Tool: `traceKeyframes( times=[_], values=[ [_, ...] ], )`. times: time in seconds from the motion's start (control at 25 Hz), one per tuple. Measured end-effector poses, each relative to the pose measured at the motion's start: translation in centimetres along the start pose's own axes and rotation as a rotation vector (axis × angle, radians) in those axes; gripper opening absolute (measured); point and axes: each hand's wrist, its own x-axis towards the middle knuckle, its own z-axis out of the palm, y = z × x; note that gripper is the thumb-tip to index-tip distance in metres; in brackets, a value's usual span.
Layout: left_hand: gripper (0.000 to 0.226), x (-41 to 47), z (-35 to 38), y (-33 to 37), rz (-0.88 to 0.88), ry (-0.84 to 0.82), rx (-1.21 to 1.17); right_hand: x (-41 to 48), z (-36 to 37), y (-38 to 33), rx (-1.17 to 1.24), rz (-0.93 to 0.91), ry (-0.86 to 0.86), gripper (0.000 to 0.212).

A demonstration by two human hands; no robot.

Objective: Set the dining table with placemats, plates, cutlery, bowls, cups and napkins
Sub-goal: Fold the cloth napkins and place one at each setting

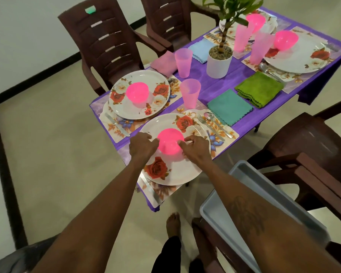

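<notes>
Both hands were on the pink bowl [169, 142], which sat on the near plate [185, 174] at the table [224, 83] corner closest to the camera. Left hand [143, 145] had curled fingers against the bowl's left side. Right hand [195, 147] pinched the right rim w/ thumb & fingertips. So each grip was clamped on the bowl, one per side.

The plate lay on a floral placemat [220, 138]. Fork [202, 120] & spoon [209, 116] lay side by side on the mat just right of the plate, w/ a teal napkin [229, 109] beyond them. A pink cup [190, 93] stood upright just behind the plate.

Next setting to the left: second plate [126, 107] w/ second bowl [137, 92] on it, knife [116, 124] at its near-left edge. Green napkin [259, 88] lay beside the teal one, further right. White plant pot [218, 64] stood approx mid-table. Grey bin [244, 194] was at lower right, partly behind the right forearm, near a brown chair [313, 154].
</notes>
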Motion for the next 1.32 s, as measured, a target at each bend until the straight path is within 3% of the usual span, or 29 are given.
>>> traceKeyframes(
  times=[0.16,0.36,0.8,1.0,1.16,1.32],
  values=[
    [0.011,0.5,0.2,-0.2,-0.011,-0.116,-0.247,0.4,0.8,-1.5,0.108,0.038,0.008,0.022],
    [0.019,2.6,-0.8,-0.3,0.020,-0.156,-0.282,1.6,1.7,-3.2,0.182,0.096,0.038,0.013],
    [0.015,5.1,-2.2,-1.9,0.060,-0.235,-0.256,2.4,3.6,-4.4,0.087,0.110,0.096,0.015],
    [0.034,4.8,-3.4,-2.0,0.167,-0.187,-0.154,1.4,2.7,-4.7,-0.006,0.126,0.211,0.046],
    [0.026,3.9,-5.8,-2.9,0.186,-0.140,-0.135,-1.0,1.8,-6.4,-0.057,0.027,0.298,0.032],
    [0.023,0.9,-6.9,-5.0,0.268,-0.148,-0.042,-4.0,2.7,-7.0,-0.026,-0.030,0.262,0.026]
  ],
)
